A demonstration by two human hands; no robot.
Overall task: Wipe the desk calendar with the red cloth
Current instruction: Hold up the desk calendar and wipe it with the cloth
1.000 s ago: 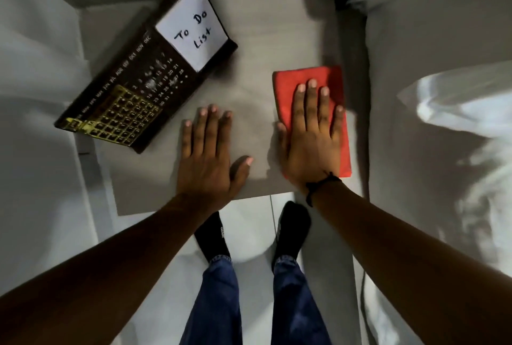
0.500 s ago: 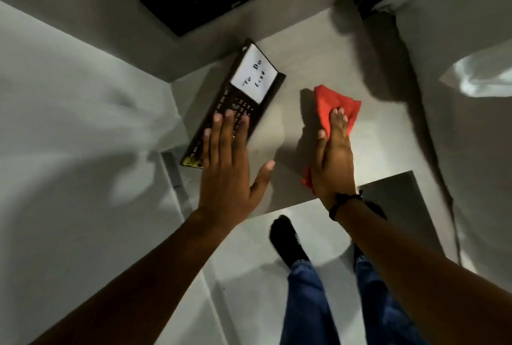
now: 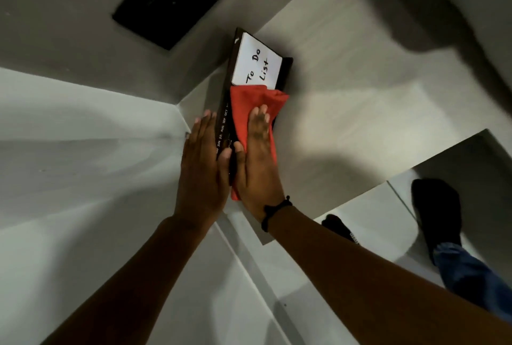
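red cloth (image 3: 253, 112) bunched over flat dark calendar (image 3: 225, 120)

Pale grey tabletop (image 3: 346, 89), faint wood grain, lit unevenly with your shadows across its middle and far right. The desk calendar (image 3: 286, 73) lies flat at the left edge, just short of the far-left corner, its white "To Do List" pad toward the far side; the red cloth (image 3: 246, 103) lies on the calendar, not on the bare top. The near edge steps back toward the right, and the rest of the surface shows nothing else on it.
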